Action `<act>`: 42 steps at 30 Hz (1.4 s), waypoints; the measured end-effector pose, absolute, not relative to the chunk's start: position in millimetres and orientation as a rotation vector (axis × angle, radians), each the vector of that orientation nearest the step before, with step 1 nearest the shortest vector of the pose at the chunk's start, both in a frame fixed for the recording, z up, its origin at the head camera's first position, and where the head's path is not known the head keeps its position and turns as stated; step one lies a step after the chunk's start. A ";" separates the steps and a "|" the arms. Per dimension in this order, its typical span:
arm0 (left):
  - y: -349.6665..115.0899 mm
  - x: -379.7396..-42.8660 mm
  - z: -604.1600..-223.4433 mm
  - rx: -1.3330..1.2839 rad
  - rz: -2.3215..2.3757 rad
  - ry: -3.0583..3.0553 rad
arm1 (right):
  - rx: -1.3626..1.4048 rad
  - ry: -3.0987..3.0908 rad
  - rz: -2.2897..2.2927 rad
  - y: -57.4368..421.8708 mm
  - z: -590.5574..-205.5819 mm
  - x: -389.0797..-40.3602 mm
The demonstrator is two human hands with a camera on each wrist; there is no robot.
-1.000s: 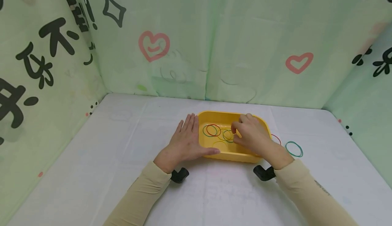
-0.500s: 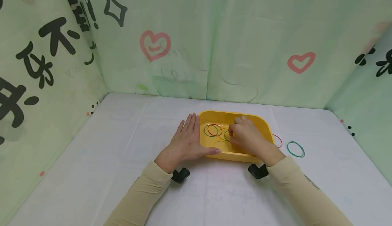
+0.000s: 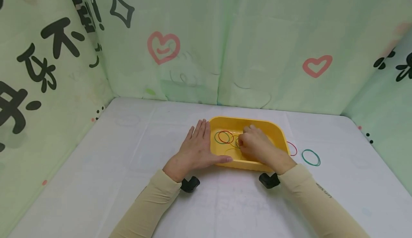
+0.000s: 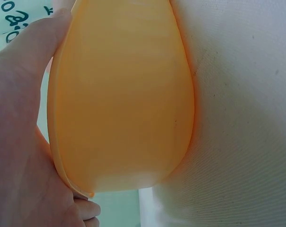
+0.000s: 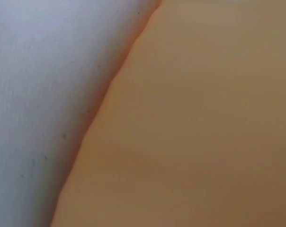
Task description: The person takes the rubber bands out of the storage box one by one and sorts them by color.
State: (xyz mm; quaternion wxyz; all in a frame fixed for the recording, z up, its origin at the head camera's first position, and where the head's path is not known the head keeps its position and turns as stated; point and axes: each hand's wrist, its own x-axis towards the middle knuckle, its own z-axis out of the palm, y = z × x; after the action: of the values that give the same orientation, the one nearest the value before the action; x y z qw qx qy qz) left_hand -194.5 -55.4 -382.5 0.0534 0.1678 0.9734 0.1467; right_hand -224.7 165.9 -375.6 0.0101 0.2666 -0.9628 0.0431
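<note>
A yellow plastic tray (image 3: 244, 164) rests on the white table. My left hand (image 3: 190, 152) lies along its left end, fingers straight and thumb along the front rim. In the left wrist view that hand (image 4: 17, 109) touches the rim above the tray's wall (image 4: 124, 104). My right hand (image 3: 259, 146) reaches into the tray with bent fingers pointing down at thin rubber bands. A red band (image 3: 225, 131), a green band (image 3: 215, 138) and yellow bands show left of it. The right fingertips are hidden, so I cannot tell whether they pinch a band. The right wrist view shows mostly tray wall (image 5: 195, 118).
Right of the tray, a red rubber band (image 3: 297, 150) lies partly hidden behind its edge, and green rubber bands (image 3: 319, 160) lie on the table. Black wrist devices (image 3: 190, 184) stick out below both wrists. A green printed curtain (image 3: 199, 52) encloses the table's back and sides.
My right hand has moved left and slightly down inside the tray, over the rubber bands it was beside. The left hand and tray keep their places.
</note>
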 end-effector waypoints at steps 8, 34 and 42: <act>-55.2 -194.8 -382.9 0.498 0.452 2.953 | 0.841 -2.973 0.130 163.5 -378.1 -224.8; -55.8 -195.1 -382.6 0.519 0.419 2.966 | 0.815 -2.865 0.158 177.0 -356.2 -223.6; -55.6 -193.9 -383.2 0.525 0.416 2.982 | 0.803 -2.811 0.148 183.1 -346.0 -219.8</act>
State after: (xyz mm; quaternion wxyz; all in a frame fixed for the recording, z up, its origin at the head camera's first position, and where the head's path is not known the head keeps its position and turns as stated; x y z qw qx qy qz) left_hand -193.9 -55.6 -383.2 0.0426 0.1718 0.9748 0.1359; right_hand -219.8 183.1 -346.0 0.1068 0.2727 -0.9548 0.0504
